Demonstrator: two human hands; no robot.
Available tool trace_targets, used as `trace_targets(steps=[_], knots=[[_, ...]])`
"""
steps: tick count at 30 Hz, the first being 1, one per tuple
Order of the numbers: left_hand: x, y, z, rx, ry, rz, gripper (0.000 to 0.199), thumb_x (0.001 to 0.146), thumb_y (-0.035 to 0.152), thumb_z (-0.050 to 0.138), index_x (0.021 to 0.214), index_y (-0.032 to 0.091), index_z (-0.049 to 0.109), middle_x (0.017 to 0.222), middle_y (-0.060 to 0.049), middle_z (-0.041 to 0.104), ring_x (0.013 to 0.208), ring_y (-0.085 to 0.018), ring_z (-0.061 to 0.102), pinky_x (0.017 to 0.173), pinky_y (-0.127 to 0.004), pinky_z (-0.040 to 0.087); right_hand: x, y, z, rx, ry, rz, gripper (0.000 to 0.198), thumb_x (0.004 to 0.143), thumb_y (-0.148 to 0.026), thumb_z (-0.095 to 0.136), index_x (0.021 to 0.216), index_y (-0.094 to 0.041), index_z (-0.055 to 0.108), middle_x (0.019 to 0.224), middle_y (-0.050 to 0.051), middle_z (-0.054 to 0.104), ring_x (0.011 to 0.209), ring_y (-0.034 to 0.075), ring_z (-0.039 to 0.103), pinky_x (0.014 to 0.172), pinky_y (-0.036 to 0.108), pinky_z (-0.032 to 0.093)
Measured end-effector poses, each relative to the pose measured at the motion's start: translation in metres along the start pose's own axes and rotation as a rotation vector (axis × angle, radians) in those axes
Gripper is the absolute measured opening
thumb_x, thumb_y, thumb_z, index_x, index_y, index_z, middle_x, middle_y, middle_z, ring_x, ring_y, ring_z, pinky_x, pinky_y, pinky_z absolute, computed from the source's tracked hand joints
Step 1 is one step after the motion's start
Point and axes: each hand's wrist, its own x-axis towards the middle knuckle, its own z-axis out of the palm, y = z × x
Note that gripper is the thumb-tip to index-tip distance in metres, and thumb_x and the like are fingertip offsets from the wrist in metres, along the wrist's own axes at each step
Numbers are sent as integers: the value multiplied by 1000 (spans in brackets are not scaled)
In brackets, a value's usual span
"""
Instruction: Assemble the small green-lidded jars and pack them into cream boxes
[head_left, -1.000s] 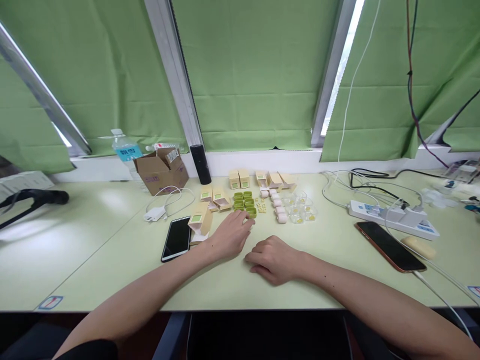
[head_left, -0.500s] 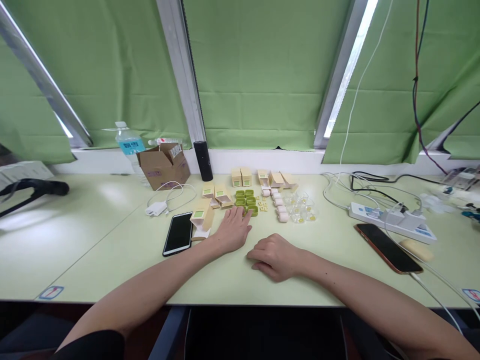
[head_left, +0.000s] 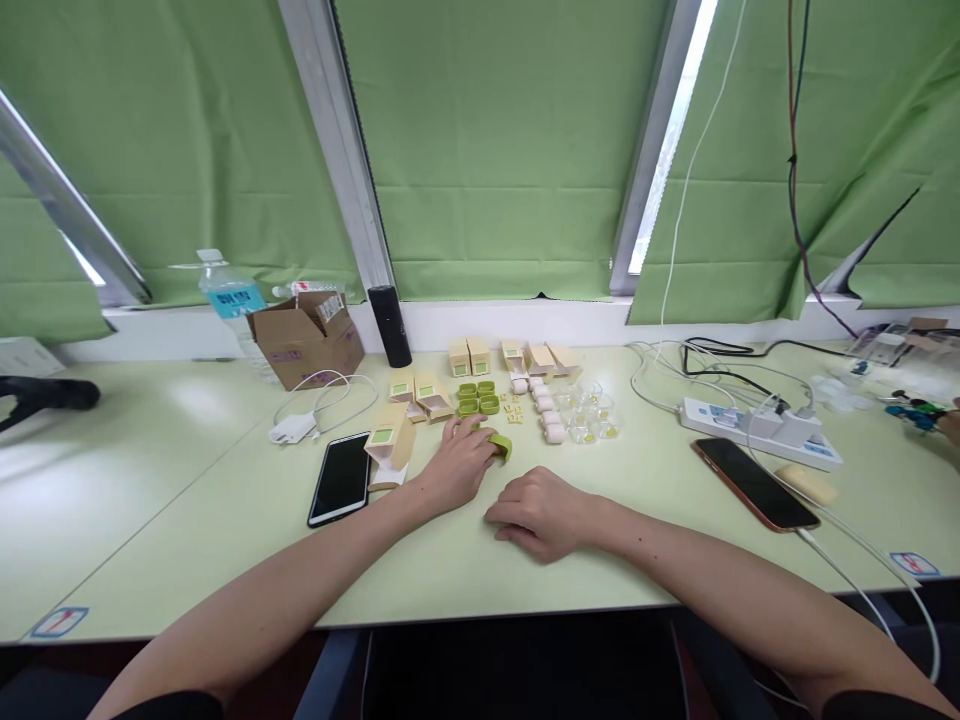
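My left hand grips a small olive-green open box, tilted on its side at the fingertips and partly covered by them. Just beyond it stand several matching green boxes in rows. To their right lie tiny yellow pieces, a column of pale pink blocks and several clear plastic covers with yellow spots. Loosely curled on the tabletop, my right hand shows nothing in its fingers. Left of my left hand is an open cream carton with a green window.
More cream cartons stand at the back. A phone lies on the left, another beside a power strip on the right. A brown cardboard box, a water bottle and a black cylinder line the wall.
My left hand has pulled one green box out of the group, toward me, and tilted it. The right hand stays in place. The head view has shifted slightly right.
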Motion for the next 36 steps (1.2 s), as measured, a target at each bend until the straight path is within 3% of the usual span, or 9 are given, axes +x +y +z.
trace_targets(steps=[3, 6, 10, 15, 20, 28, 36], knots=[[0, 1, -3, -44, 1, -5, 24, 100, 17, 47, 106, 24, 68, 112, -9, 70, 133, -33, 44, 108, -55, 32, -1, 4, 4, -22, 86, -25, 21, 98, -26, 51, 83, -19, 65, 66, 0, 65, 62, 14, 52, 58, 30, 20], [-1, 1, -8, -120, 34, -56, 14, 96, 20, 56, 106, 24, 66, 110, -8, 70, 121, -31, 49, 102, -51, 36, -1, 12, 8, -90, 209, -7, 26, 97, -25, 51, 75, -18, 63, 62, 0, 61, 58, 14, 46, 58, 31, 20], [-1, -2, -14, -284, 155, -187, 9, 95, 27, 61, 103, 23, 61, 108, -7, 68, 118, -29, 48, 103, -49, 38, -2, 25, 7, -216, 287, 201, 29, 97, -23, 52, 70, -17, 63, 64, 3, 62, 61, 16, 44, 60, 33, 23], [3, -6, -16, -455, 308, -286, 5, 95, 27, 58, 96, 22, 58, 106, -7, 65, 118, -28, 50, 104, -45, 41, 0, 40, -2, -358, 161, 501, 16, 96, -23, 58, 91, -17, 72, 96, 11, 72, 100, 27, 55, 84, 38, 37], [6, -7, -17, -615, 403, -352, 3, 93, 24, 57, 95, 22, 56, 101, -5, 65, 100, -22, 59, 94, -38, 46, 5, 43, -2, -391, 36, 606, 22, 98, -26, 58, 111, -14, 70, 129, 18, 65, 132, 35, 45, 108, 47, 33], [10, -9, -9, -874, 479, -405, 14, 86, 25, 65, 96, 21, 56, 99, -4, 62, 93, -19, 59, 87, -34, 49, 6, 43, 2, -393, -8, 612, 31, 105, -35, 48, 119, -14, 66, 143, 16, 61, 140, 35, 42, 115, 51, 30], [11, -8, -5, -986, 512, -402, 15, 83, 21, 66, 96, 21, 59, 108, -5, 58, 97, -18, 61, 84, -32, 53, 8, 42, 0, -390, -35, 625, 29, 105, -34, 50, 115, -14, 68, 121, 14, 69, 134, 34, 47, 115, 51, 30]])
